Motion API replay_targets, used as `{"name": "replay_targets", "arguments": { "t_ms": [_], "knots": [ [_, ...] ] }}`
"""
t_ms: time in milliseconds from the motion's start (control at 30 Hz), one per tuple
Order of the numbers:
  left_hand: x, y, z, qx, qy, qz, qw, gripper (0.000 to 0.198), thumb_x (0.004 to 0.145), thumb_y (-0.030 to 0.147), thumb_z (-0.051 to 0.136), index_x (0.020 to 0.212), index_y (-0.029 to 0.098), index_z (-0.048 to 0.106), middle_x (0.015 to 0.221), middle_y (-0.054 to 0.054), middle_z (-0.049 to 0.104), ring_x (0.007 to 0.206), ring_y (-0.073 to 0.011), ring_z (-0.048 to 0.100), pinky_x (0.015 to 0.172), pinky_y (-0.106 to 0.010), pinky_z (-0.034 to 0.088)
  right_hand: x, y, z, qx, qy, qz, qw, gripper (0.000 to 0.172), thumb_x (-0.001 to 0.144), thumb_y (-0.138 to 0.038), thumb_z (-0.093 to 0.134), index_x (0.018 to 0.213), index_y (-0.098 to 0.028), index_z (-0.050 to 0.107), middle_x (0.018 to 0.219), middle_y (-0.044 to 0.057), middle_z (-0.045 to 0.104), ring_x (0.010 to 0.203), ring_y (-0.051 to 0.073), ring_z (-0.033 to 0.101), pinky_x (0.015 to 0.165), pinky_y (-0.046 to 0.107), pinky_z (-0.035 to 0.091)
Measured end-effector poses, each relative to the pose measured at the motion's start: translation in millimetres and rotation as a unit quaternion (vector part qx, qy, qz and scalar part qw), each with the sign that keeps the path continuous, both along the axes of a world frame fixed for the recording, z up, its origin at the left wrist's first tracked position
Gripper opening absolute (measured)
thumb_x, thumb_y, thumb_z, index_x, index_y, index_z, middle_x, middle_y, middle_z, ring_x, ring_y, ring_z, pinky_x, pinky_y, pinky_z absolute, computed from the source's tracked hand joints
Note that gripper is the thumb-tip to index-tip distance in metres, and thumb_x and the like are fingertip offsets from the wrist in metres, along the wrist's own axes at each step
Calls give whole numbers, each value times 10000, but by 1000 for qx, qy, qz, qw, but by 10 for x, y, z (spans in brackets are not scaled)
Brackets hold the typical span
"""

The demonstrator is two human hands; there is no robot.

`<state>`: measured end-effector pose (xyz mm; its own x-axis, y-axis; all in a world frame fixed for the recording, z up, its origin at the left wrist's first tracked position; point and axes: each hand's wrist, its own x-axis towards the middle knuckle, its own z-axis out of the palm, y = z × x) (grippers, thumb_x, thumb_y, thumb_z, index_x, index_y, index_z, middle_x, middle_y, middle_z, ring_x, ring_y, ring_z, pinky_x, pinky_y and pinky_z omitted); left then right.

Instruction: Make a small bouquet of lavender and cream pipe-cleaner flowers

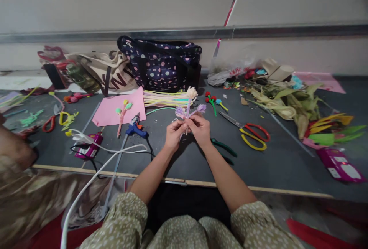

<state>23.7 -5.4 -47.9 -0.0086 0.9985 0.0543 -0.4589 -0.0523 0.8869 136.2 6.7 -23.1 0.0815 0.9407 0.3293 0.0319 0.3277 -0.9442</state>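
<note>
Both my hands meet at the middle of the dark table, pinching a pipe-cleaner flower (188, 105) upright by its stem. It has a cream fluffy top and lilac blooms to either side. My left hand (174, 134) closes on the stem from the left; my right hand (200, 129) grips it from the right, its thumb near the left thumb. Dark green-handled pliers (225, 147) lie just right of my right hand. A blue glue gun (136, 127) rests left of my left hand. Behind the flower lies a bundle of pastel pipe cleaners (161, 98).
Scissors (253, 134) lie to the right, near small red pipe-cleaner flowers (211, 98). Dried husks (284, 107) and a purple power strip (340, 165) are further right. A pink sheet (106, 111), a white cable (94, 176) and another person's arm (14, 145) are left. Bags (163, 65) stand behind.
</note>
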Motion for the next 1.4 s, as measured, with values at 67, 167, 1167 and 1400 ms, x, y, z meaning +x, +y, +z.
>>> {"name": "replay_targets", "arguments": {
  "t_ms": [67,167,1167,1400],
  "knots": [
    [5,-4,4,-14,-8,1,1000,263,680,362,815,755,148,682,633,8,637,552,-94,588,592,-220,472,5,0,10,9,-9,-2,1000,195,798,-365,670,721,-187,695,648,-12,578,592,120,519,541,234,433],
    [11,-10,6,-18,-14,1,1000,260,681,361,814,760,148,687,643,8,632,564,-96,585,607,-230,480,12,-3,27,8,3,0,1000,207,808,-369,660,699,-193,671,652,-16,552,599,117,507,542,230,423],
    [-37,9,58,-49,-37,0,998,345,593,420,861,696,143,683,599,6,630,514,-75,532,528,-194,441,3,11,-17,-54,46,53,996,192,741,-388,720,731,-198,699,674,-23,557,569,103,492,520,228,445],
    [-21,6,18,-79,-65,-62,993,332,630,362,854,784,132,672,656,-8,667,567,-109,637,585,-217,509,10,5,14,-45,57,29,997,236,753,-412,706,688,-196,637,669,-27,551,550,92,500,488,210,436]
  ]
}}
